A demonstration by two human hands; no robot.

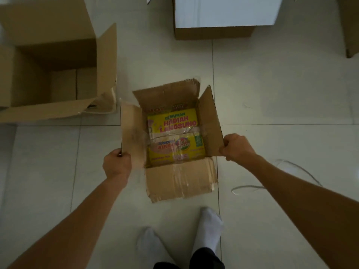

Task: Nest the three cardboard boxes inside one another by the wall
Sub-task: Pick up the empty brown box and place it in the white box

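A small open cardboard box with a yellow printed bottom is in the middle of the view, above the white tiled floor. My left hand grips its left flap and my right hand grips its right flap. A large open brown box stands on the floor at the upper left, its near flap folded down. At the top a third box with a white upper face stands on the floor.
Another brown cardboard edge shows at the top right. A thin loop of plastic strap lies on the tiles to the right. My feet in white socks stand just below the small box.
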